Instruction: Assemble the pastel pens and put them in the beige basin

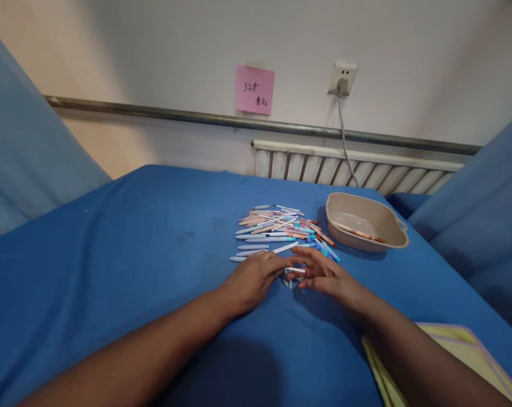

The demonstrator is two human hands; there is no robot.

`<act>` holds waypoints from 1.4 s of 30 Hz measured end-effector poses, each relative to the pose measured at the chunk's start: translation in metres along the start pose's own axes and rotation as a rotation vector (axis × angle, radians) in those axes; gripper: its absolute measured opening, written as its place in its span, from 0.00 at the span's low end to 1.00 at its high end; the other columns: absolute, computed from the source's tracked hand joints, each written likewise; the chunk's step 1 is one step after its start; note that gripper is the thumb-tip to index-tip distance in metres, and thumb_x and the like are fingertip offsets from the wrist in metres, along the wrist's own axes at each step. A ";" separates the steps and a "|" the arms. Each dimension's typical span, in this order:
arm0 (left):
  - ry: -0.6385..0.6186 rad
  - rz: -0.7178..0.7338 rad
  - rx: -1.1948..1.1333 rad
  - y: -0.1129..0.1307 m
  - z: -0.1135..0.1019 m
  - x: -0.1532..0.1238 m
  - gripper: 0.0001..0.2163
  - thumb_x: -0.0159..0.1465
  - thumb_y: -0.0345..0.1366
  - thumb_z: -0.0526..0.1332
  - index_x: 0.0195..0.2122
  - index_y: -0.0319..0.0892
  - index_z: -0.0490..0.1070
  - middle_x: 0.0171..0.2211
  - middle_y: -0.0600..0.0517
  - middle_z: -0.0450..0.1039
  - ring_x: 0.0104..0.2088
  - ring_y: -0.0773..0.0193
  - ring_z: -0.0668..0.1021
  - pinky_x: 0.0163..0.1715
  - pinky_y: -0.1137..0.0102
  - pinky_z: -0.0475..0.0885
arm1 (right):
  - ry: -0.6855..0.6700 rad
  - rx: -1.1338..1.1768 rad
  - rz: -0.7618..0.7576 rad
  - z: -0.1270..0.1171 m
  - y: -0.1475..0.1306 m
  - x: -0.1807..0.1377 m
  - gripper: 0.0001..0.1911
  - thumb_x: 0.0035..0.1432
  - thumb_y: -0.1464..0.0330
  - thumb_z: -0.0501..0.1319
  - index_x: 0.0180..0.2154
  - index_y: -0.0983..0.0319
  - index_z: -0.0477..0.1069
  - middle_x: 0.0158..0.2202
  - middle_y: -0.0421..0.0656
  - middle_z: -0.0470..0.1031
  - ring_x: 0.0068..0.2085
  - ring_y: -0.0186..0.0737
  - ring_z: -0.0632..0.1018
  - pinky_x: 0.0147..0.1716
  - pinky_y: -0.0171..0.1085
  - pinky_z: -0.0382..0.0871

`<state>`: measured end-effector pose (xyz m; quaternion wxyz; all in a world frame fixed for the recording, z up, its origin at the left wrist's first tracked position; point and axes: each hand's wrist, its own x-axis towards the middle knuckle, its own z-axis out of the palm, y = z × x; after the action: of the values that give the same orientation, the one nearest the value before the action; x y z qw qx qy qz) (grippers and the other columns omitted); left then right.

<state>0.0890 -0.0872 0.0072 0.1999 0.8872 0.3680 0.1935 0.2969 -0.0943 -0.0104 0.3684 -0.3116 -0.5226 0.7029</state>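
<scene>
The pens [270, 239] were white, pale lilac, peach and light blue, with brighter blue and orange-brown among them. The surface [112, 254] was blue, the basin [353, 242] beige. The cloth [451, 339] was yellow with a lilac border, the note [255, 96] pink with dark writing, the radiator [295, 168] whitish.

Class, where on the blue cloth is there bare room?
The widest bare patch of blue cloth lies between the left curtain and the pens; another, between basin and yellow towel. Crowded: among the pens, by the left hand and right hand.
</scene>
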 end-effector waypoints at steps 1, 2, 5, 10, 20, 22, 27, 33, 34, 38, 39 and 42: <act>0.006 -0.018 -0.036 -0.001 -0.001 0.000 0.13 0.68 0.35 0.49 0.47 0.47 0.71 0.38 0.51 0.72 0.39 0.62 0.72 0.39 0.69 0.66 | 0.029 -0.030 -0.005 -0.005 -0.002 0.001 0.28 0.44 0.72 0.64 0.49 0.56 0.64 0.51 0.47 0.68 0.44 0.43 0.75 0.39 0.39 0.67; 0.019 -0.044 -0.080 -0.001 -0.003 0.000 0.13 0.68 0.35 0.49 0.46 0.46 0.71 0.37 0.51 0.72 0.39 0.62 0.73 0.39 0.69 0.66 | 0.066 -0.078 -0.018 -0.009 -0.004 0.002 0.26 0.44 0.71 0.64 0.48 0.58 0.64 0.49 0.47 0.69 0.42 0.42 0.75 0.37 0.39 0.67; 0.078 -0.169 -0.295 -0.003 -0.004 0.000 0.13 0.67 0.37 0.51 0.49 0.44 0.69 0.36 0.51 0.73 0.36 0.63 0.74 0.38 0.70 0.67 | 0.191 -0.322 -0.081 -0.022 -0.002 0.005 0.16 0.48 0.68 0.62 0.41 0.61 0.67 0.38 0.44 0.73 0.34 0.37 0.75 0.34 0.37 0.67; 0.214 -0.375 -0.755 -0.005 0.000 0.004 0.15 0.63 0.40 0.56 0.48 0.40 0.67 0.31 0.52 0.73 0.25 0.69 0.73 0.28 0.73 0.68 | 0.194 -0.944 -0.112 -0.022 0.005 0.003 0.05 0.54 0.69 0.59 0.35 0.61 0.68 0.28 0.39 0.71 0.29 0.34 0.71 0.30 0.34 0.63; 0.180 -0.596 -1.309 -0.007 -0.004 0.006 0.07 0.63 0.36 0.59 0.38 0.37 0.67 0.36 0.45 0.77 0.27 0.68 0.78 0.27 0.75 0.72 | 0.154 -1.242 -0.124 -0.009 0.006 0.001 0.05 0.54 0.73 0.57 0.35 0.61 0.67 0.31 0.41 0.72 0.31 0.35 0.71 0.30 0.33 0.60; 0.159 -0.604 -1.346 -0.008 -0.005 0.006 0.07 0.63 0.35 0.60 0.39 0.37 0.67 0.37 0.44 0.77 0.28 0.68 0.78 0.27 0.76 0.72 | 0.212 -1.159 -0.131 -0.010 0.009 0.004 0.05 0.54 0.72 0.57 0.36 0.61 0.66 0.29 0.40 0.71 0.30 0.35 0.71 0.29 0.34 0.60; 0.145 -0.575 -1.337 -0.011 -0.005 0.006 0.09 0.60 0.37 0.63 0.36 0.37 0.67 0.36 0.45 0.76 0.27 0.68 0.78 0.27 0.76 0.72 | 0.336 -0.700 -0.205 -0.013 0.013 0.012 0.08 0.56 0.64 0.56 0.37 0.60 0.64 0.26 0.37 0.67 0.27 0.34 0.70 0.27 0.33 0.63; 0.163 -0.513 -1.105 -0.014 -0.002 0.006 0.15 0.56 0.41 0.66 0.38 0.38 0.66 0.32 0.49 0.75 0.21 0.73 0.72 0.20 0.78 0.66 | 0.409 -0.366 -0.197 -0.021 0.002 0.015 0.17 0.56 0.53 0.56 0.32 0.61 0.65 0.19 0.35 0.65 0.21 0.31 0.66 0.23 0.32 0.60; 0.160 -0.511 -1.062 -0.014 -0.001 0.006 0.15 0.56 0.41 0.66 0.38 0.38 0.66 0.32 0.50 0.75 0.21 0.73 0.71 0.19 0.79 0.64 | 0.412 -0.355 -0.195 -0.022 0.000 0.015 0.18 0.55 0.52 0.56 0.31 0.61 0.65 0.19 0.35 0.64 0.21 0.31 0.65 0.22 0.32 0.58; 0.131 -0.496 -0.910 -0.010 0.001 0.006 0.14 0.56 0.41 0.64 0.38 0.38 0.68 0.30 0.50 0.75 0.21 0.73 0.70 0.19 0.78 0.62 | 0.410 -0.385 -0.216 -0.022 -0.003 0.014 0.19 0.55 0.51 0.56 0.29 0.61 0.65 0.18 0.35 0.64 0.21 0.31 0.64 0.21 0.32 0.57; 0.117 -0.490 -0.879 -0.009 0.001 0.006 0.13 0.56 0.41 0.64 0.38 0.37 0.69 0.30 0.50 0.75 0.21 0.73 0.70 0.19 0.78 0.62 | 0.408 -0.403 -0.221 -0.021 -0.003 0.013 0.19 0.55 0.51 0.56 0.29 0.60 0.65 0.19 0.36 0.64 0.21 0.31 0.64 0.22 0.32 0.57; 0.080 -0.462 -0.796 -0.006 -0.002 0.005 0.12 0.57 0.41 0.62 0.37 0.37 0.71 0.30 0.50 0.74 0.22 0.72 0.69 0.21 0.77 0.64 | 0.390 -0.481 -0.248 -0.019 -0.002 0.013 0.17 0.57 0.53 0.56 0.29 0.60 0.65 0.20 0.36 0.64 0.22 0.32 0.66 0.24 0.32 0.59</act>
<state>0.0882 -0.0794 0.0071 0.5484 0.6282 0.4605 0.3041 0.3062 -0.0733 -0.0140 0.4600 -0.4523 -0.6271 0.4366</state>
